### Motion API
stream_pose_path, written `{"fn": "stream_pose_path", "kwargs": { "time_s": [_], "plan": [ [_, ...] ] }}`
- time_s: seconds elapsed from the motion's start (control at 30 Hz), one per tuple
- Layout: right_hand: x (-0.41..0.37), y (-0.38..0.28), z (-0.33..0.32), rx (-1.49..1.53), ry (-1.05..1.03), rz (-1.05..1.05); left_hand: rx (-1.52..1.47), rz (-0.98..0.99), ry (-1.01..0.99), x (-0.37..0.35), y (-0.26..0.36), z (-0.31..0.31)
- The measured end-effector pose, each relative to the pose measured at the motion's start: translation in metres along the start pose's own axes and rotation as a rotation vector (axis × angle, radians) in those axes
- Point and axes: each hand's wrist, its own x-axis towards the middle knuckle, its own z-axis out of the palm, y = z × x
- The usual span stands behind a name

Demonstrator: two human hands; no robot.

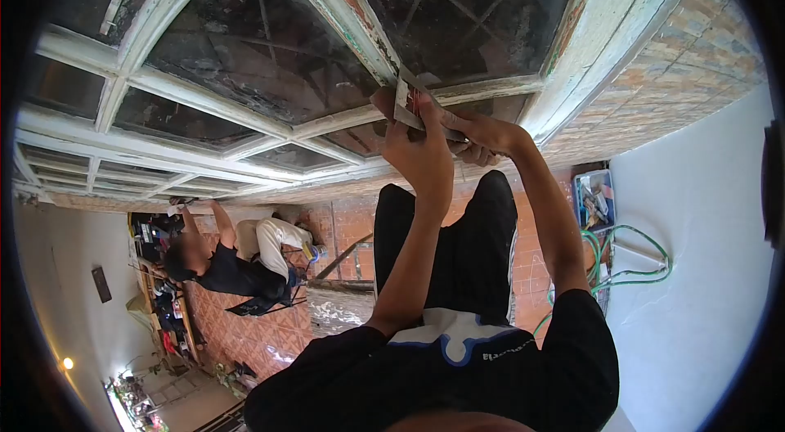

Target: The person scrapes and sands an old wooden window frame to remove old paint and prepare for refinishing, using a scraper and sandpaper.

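Observation:
The white wooden window frame, with worn and peeling paint, spans the upper view around dark glass panes. My left hand is raised to a joint of its bars, with fingers closed round a flat, thin piece that lies against the wood. Just right of it, my right hand grips a narrow tool that looks like a scraper, angled up and left toward the same joint. The tool's tip and the exact contact with the bar are partly hidden by my left fingers.
At the lower left, another person sits on a chair, arms raised to the frame. A wooden piece stands by my legs. To the right are a blue bin, a green hose and a white wall.

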Motion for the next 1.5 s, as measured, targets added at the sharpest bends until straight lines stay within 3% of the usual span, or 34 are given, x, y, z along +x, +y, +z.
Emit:
{"fn": "stream_pose_path", "kwargs": {
  "time_s": [0.17,0.27,0.37,0.47,0.57,0.67,0.77,0.83,0.9,0.97,1.0,1.13,1.3,1.37,1.4,1.5],
  "plan": [
    [-0.016,-0.012,0.002,-0.009,-0.062,0.115,-0.02,-0.157,-0.004,0.002,0.012,0.004],
    [-0.016,-0.009,0.003,0.023,-0.049,0.068,-0.031,-0.149,0.02,0.005,0.014,0.006],
    [-0.022,0.004,0.014,-0.066,0.15,-0.148,0.092,0.057,0.126,0.006,0.012,0.009],
    [-0.015,0.06,0.006,0.251,0.232,-0.365,0.125,-0.036,0.091,0.005,0.018,0.009],
    [-0.002,0.114,0.02,1.048,0.789,-0.621,0.059,0.037,0.158,0.004,0.011,0.016],
    [-0.021,0.115,0.029,1.371,1.283,-0.615,0.047,0.031,0.204,0.003,0.005,0.024],
    [-0.032,0.086,0.023,1.372,1.313,-0.817,0.038,0.038,0.203,0.003,0.014,0.023],
    [-0.022,0.043,0.032,1.212,1.302,-0.766,0.065,0.031,0.209,0.002,0.013,0.025],
    [-0.012,0.064,0.014,1.079,1.327,-0.804,0.051,0.012,0.202,-0.001,0.016,0.025],
    [-0.032,0.084,0.003,1.221,1.224,-0.93,-0.004,-0.009,0.198,0.003,0.021,0.024],
    [-0.039,0.086,0.0,1.18,1.347,-0.904,-0.009,-0.027,0.189,0.004,0.02,0.023],
    [-0.007,0.072,0.011,1.15,0.89,-0.984,0.027,-0.078,0.157,0.001,0.02,0.022],
    [-0.035,0.09,-0.002,1.23,1.253,-0.894,0.029,0.014,0.226,0.004,0.011,0.029],
    [-0.015,0.079,-0.002,1.238,1.242,-0.837,0.064,0.035,0.241,0.001,0.008,0.029],
    [-0.005,0.065,0.012,1.228,0.921,-0.941,0.064,0.036,0.236,-0.001,0.006,0.028],
    [-0.004,0.1,-0.003,1.164,1.037,-0.9,0.036,0.045,0.232,0.002,0.004,0.031]
  ]
}}
